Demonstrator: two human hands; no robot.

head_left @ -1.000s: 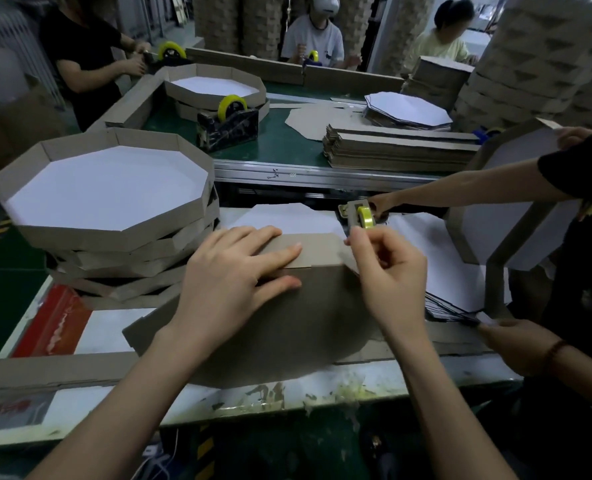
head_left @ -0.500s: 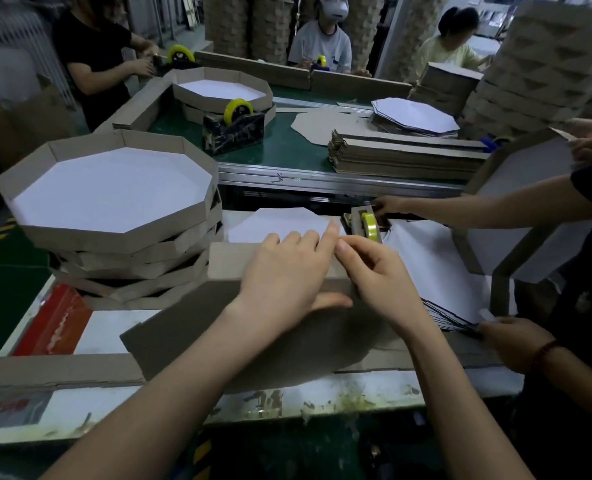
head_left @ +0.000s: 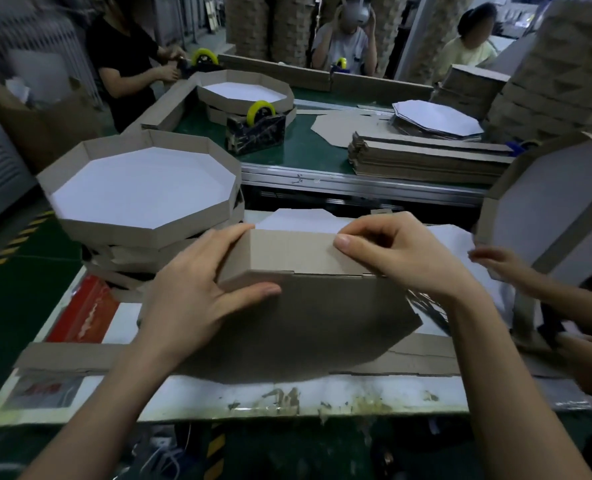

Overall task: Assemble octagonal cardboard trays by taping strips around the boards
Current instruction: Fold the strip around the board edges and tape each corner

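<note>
Both forearms bare to the frame's edge; left hand [head_left: 197,299] and right hand [head_left: 401,258] short-nailed.

Noted brown cardboard board [head_left: 322,327], octagonal, lying plain side up near the front of the worktop [head_left: 322,396]. Found cardboard strip [head_left: 294,252] standing upright along its far edge, bent round the left corner, lower edge meeting the board. Recorded stack of finished trays [head_left: 142,233] just to the left: brown walls, white floors, open side up.
</note>
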